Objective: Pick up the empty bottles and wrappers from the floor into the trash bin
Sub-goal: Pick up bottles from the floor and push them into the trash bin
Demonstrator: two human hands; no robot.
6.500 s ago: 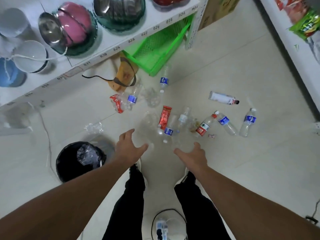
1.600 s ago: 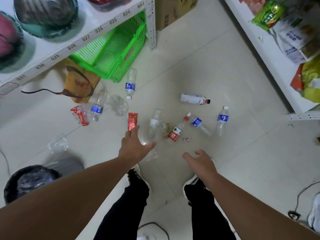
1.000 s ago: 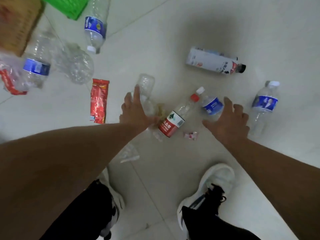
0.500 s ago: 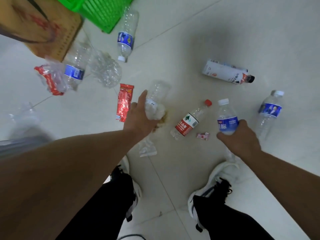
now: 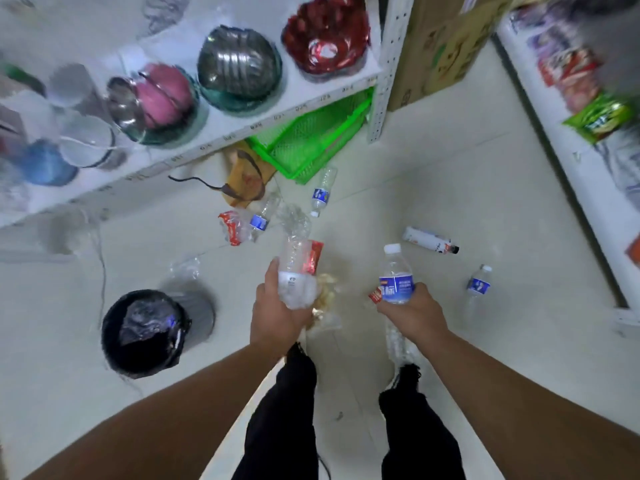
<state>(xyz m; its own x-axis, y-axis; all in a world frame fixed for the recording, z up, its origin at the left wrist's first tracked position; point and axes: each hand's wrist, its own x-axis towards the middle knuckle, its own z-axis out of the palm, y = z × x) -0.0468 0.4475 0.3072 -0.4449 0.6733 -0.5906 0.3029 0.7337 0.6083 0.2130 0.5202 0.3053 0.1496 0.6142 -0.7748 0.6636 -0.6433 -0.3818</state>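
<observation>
Clear bottle [image 5: 294, 271] clenched in left hand [image 5: 277, 317], blue-label bottle [image 5: 396, 280] in right hand [image 5: 412, 311]. Carry both to the bin [image 5: 142, 336] at eight o'clock; release squarely above its mouth.

i see a black bin [image 5: 138, 337] on the pale cream floor [image 5: 450, 188]. past the bin lie a red wrapper [image 5: 227, 226] and a bright green basket [image 5: 311, 140]. right of the bin, a clear bottle [image 5: 396, 275] wears a blue label and white cap.
</observation>
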